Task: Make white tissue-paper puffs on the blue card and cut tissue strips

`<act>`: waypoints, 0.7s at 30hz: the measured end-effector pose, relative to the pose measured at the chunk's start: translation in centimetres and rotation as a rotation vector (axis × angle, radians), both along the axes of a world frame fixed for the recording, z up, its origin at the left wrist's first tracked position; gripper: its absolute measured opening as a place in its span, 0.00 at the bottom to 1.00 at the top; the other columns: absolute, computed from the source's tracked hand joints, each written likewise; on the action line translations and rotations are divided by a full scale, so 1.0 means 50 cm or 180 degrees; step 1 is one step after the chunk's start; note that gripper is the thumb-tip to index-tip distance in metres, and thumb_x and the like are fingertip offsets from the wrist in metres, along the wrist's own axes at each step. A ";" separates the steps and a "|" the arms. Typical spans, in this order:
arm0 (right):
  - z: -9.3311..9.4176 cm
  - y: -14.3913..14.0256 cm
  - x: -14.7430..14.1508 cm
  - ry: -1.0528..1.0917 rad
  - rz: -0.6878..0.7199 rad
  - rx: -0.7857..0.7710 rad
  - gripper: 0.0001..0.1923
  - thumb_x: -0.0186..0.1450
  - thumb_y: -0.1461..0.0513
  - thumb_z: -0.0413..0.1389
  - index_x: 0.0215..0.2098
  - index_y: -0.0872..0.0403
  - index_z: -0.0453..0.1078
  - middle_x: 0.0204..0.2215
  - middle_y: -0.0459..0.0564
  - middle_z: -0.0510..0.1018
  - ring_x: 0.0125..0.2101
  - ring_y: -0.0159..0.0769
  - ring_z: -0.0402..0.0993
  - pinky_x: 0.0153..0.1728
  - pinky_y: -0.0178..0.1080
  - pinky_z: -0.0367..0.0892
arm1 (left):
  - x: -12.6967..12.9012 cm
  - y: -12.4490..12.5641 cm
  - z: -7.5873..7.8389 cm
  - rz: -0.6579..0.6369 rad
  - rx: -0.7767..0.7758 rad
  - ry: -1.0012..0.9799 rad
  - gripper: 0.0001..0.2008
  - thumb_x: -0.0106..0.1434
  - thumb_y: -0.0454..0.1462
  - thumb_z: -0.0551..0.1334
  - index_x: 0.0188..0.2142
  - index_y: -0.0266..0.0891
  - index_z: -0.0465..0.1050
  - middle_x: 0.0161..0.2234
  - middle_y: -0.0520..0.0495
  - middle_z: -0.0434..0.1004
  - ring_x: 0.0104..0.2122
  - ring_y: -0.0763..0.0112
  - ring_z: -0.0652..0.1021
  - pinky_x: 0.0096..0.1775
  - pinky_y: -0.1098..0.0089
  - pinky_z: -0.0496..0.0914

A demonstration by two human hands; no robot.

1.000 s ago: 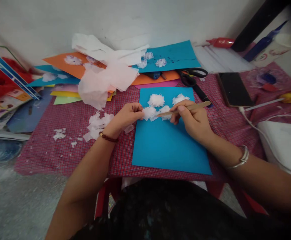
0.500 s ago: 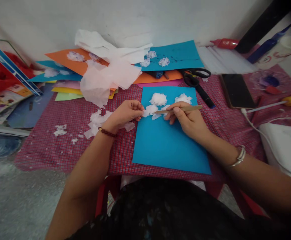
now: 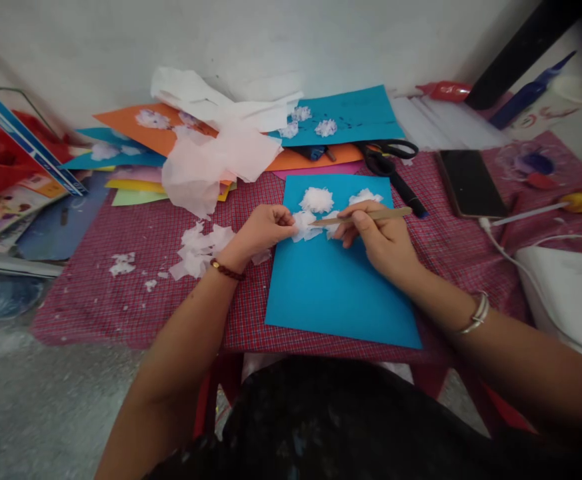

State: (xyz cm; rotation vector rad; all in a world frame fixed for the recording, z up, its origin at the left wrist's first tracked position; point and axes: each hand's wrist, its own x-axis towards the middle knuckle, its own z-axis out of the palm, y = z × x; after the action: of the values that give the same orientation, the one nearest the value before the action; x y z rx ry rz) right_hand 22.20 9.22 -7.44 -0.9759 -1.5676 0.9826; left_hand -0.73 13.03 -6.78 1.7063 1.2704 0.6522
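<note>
A blue paper sheet (image 3: pixel 335 287) lies on the red checked cloth (image 3: pixel 135 293) in front of me. White tissue tufts (image 3: pixel 317 199) sit along its top edge. My left hand (image 3: pixel 263 230) pinches a piece of white tissue (image 3: pixel 305 227) at the sheet's upper left. My right hand (image 3: pixel 378 240) grips a thin wooden stick (image 3: pixel 371 216), its tip pointing left into that tissue.
Torn tissue scraps (image 3: pixel 198 248) lie left of the sheet. Coloured paper sheets (image 3: pixel 321 120) and crumpled tissue (image 3: pixel 211 160) pile at the back. Black scissors (image 3: pixel 388 155), a marker (image 3: pixel 408 195), a dark phone (image 3: pixel 471 183), a white cable (image 3: pixel 511 257) and a white device (image 3: pixel 568 287) lie to the right.
The stick's tip has shifted slightly left into the tissue, and my left hand has kept pinching it. The view has wobbled a little.
</note>
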 end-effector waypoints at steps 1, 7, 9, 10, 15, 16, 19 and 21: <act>0.003 -0.002 0.000 0.0067 -0.0045 0.0035 0.14 0.71 0.49 0.52 0.36 0.48 0.71 0.26 0.46 0.78 0.21 0.32 0.72 0.25 0.40 0.69 | 0.004 -0.001 0.000 0.0044 0.0038 0.0022 0.07 0.53 0.32 0.64 0.22 0.37 0.67 0.19 0.56 0.63 0.21 0.80 0.62 0.24 0.74 0.56; 0.008 -0.018 -0.006 -0.0230 0.0212 0.0169 0.13 0.73 0.51 0.50 0.39 0.49 0.70 0.27 0.46 0.78 0.23 0.31 0.72 0.27 0.39 0.69 | 0.016 -0.002 -0.004 0.0214 0.0060 0.0029 0.06 0.53 0.33 0.65 0.22 0.36 0.69 0.20 0.55 0.66 0.21 0.80 0.63 0.25 0.73 0.57; 0.001 -0.019 -0.007 -0.0457 0.0271 0.0253 0.13 0.74 0.53 0.48 0.40 0.50 0.70 0.29 0.46 0.78 0.24 0.31 0.72 0.27 0.38 0.69 | 0.018 0.000 -0.007 0.0287 0.0027 0.0011 0.06 0.53 0.33 0.65 0.22 0.36 0.70 0.21 0.55 0.68 0.22 0.80 0.64 0.25 0.73 0.57; -0.003 -0.019 -0.007 -0.0560 0.0274 0.0307 0.13 0.74 0.53 0.47 0.41 0.50 0.70 0.29 0.46 0.78 0.24 0.31 0.72 0.27 0.38 0.69 | 0.020 0.000 -0.009 0.0318 0.0013 -0.0006 0.05 0.53 0.33 0.65 0.23 0.36 0.70 0.21 0.54 0.68 0.22 0.79 0.64 0.25 0.73 0.57; -0.014 -0.015 -0.002 -0.1094 0.0348 0.0485 0.12 0.74 0.56 0.46 0.45 0.48 0.70 0.33 0.46 0.78 0.26 0.32 0.72 0.29 0.39 0.68 | 0.023 0.000 -0.009 0.0297 -0.0015 -0.0061 0.05 0.54 0.33 0.65 0.24 0.36 0.71 0.22 0.53 0.70 0.23 0.78 0.66 0.26 0.73 0.58; -0.014 -0.015 -0.001 -0.1186 0.0380 0.0515 0.12 0.74 0.56 0.46 0.46 0.47 0.70 0.34 0.47 0.79 0.26 0.33 0.73 0.30 0.40 0.68 | 0.023 -0.001 -0.008 0.0299 0.0026 -0.0038 0.05 0.55 0.33 0.64 0.24 0.36 0.71 0.23 0.53 0.70 0.23 0.78 0.67 0.26 0.73 0.59; -0.009 -0.020 -0.002 -0.1514 0.0543 0.0743 0.12 0.74 0.58 0.46 0.47 0.47 0.71 0.38 0.49 0.79 0.32 0.36 0.75 0.33 0.41 0.69 | 0.021 -0.002 -0.005 0.0436 0.0231 0.0189 0.07 0.57 0.33 0.62 0.24 0.38 0.67 0.22 0.53 0.68 0.24 0.77 0.67 0.26 0.73 0.60; -0.005 -0.025 -0.003 -0.1872 0.0659 0.0986 0.12 0.73 0.60 0.47 0.46 0.48 0.72 0.39 0.51 0.79 0.35 0.38 0.75 0.34 0.41 0.68 | 0.019 -0.003 -0.005 0.0508 0.0287 0.0380 0.09 0.59 0.33 0.60 0.24 0.39 0.63 0.21 0.54 0.66 0.23 0.76 0.68 0.25 0.73 0.60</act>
State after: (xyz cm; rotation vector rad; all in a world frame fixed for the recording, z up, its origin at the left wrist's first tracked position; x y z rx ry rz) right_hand 22.04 7.97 -7.72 -0.9398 -2.2692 0.5779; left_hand 0.23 12.88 -7.04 1.7510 1.4925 0.7190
